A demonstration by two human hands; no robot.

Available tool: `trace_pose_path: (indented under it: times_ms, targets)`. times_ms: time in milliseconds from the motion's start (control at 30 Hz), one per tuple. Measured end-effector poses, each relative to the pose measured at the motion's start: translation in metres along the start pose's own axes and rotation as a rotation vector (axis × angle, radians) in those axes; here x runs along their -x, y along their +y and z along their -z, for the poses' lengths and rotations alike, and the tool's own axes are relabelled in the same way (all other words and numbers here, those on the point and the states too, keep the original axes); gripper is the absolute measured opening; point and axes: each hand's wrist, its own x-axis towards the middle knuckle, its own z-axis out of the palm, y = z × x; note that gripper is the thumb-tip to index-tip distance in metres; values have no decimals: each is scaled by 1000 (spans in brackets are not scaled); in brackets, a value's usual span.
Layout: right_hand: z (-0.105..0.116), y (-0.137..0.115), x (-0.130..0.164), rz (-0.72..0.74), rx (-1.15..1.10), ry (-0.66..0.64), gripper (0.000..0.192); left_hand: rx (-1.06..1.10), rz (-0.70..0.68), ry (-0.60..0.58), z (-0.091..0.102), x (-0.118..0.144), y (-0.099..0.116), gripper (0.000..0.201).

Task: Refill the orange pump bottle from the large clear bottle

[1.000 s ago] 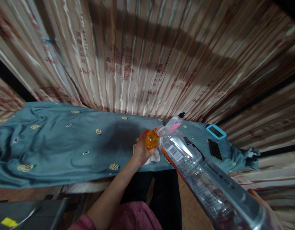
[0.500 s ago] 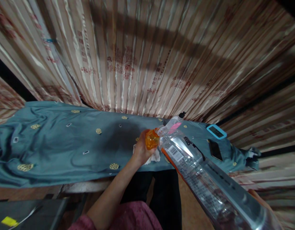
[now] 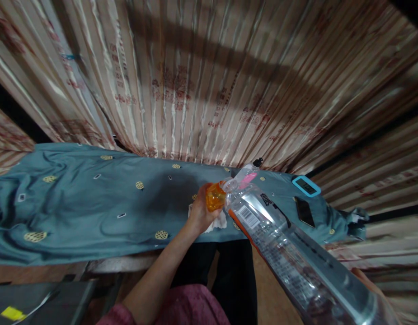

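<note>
Nothing shifted since the earlier frames. Left hand [image 3: 199, 213] clamped around small orange container [image 3: 214, 198], white tissue [image 3: 218, 222] under the palm, above the teal cloth [image 3: 93, 203]. Large clear plastic bottle [image 3: 283, 253] tilted, mouth touching container's right side; right hand's grip hidden.

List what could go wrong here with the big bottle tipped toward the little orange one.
1. The large clear bottle is tilted with its mouth right at the small orange bottle; any liquid missing that narrow target would likely wet the blue cloth.
2. A black phone and a blue-framed device lie on the cloth close by, so a splash might reach them.
3. The left hand holds the orange bottle in the air, so a nudge could knock it aside.
</note>
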Motion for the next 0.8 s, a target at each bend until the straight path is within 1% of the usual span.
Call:
trace_pose_path:
  times_ms: [67,133,233,333,433,533,633,733,800]
  targets:
    - [0,7,5,23,-8,-25,53,1,1,-1,0,0,0,82]
    - [-4,12,7,40,-9,-6,56,8,5,-10,0,0,0,81]
    - [-13,17,-5,34,-23,66,63,6,12,-18,1,0,3,78]
    - [-17,21,-23,14,-59,83,70,-5,10,-19,2,0,5,78]
    - [-16,22,-26,9,-67,85,69,-17,0,-18,2,0,5,78]
    - [-11,15,-13,7,-43,76,62,-30,-4,-11,3,1,3,79]
    - [-6,2,-3,9,-3,46,56,-28,-1,-21,3,2,4,80]
    - [-4,-7,-6,29,-4,46,53,-40,3,-18,3,1,6,79]
    - [-2,-7,-11,20,-17,42,51,-37,-11,-12,3,1,6,77]
